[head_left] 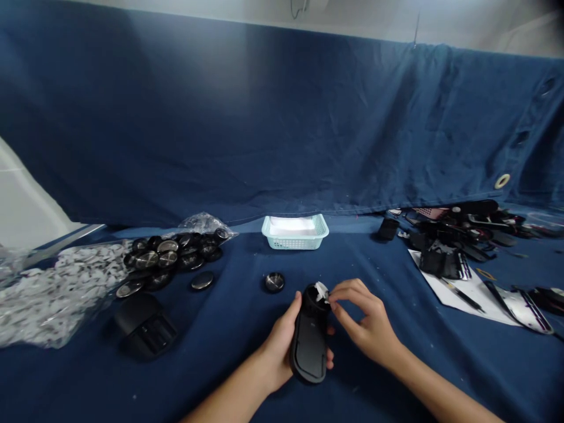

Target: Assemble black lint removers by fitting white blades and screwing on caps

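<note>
Left hand (pixel 282 346) grips casing (pixel 309 346) (right hand (pixel 368 323) at rim (pixel 315 292))

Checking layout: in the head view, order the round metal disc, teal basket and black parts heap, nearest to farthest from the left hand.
From the left hand:
1. Round metal disc, just ahead
2. Teal basket, farther ahead
3. Black parts heap, far right

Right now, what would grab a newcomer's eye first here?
The hands, front and centre: the left hand grips a black oblong casing, and the right hand is at a white scrap on its top end. To their left lies a heap of round black discs beside a bag of white bits; a pale teal basket stands behind, and a pile of black parts lies right.
</note>
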A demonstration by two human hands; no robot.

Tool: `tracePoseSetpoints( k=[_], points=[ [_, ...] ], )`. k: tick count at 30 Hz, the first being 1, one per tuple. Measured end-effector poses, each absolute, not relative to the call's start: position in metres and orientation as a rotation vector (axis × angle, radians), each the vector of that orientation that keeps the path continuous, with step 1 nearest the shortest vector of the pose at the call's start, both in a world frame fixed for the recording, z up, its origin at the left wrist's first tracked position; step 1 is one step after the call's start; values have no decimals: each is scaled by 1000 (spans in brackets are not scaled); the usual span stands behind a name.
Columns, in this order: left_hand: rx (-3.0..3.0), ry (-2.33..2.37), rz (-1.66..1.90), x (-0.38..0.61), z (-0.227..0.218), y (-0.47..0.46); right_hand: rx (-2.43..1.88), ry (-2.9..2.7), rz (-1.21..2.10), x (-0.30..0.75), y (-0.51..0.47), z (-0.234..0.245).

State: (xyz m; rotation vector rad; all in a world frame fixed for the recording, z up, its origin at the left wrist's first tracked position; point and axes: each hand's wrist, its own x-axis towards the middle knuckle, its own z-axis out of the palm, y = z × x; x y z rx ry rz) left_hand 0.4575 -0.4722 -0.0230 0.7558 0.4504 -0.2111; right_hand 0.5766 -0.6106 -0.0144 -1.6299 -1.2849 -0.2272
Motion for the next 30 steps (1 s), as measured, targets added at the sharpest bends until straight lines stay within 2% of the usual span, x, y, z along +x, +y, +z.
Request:
tracePoseSetpoints(
  k=[8,22,30],
  points=[
    [780,482,-215,456,-20,-474,-1652,-1345,-286,576,-611,-17],
    [819,516,-235,456,-19,-475,-1709,-1303,-68,579,-613,-18],
    [832,489,-234,456,-21,-477,-1671,-1288,-77,588,-613,-17]
  ],
)
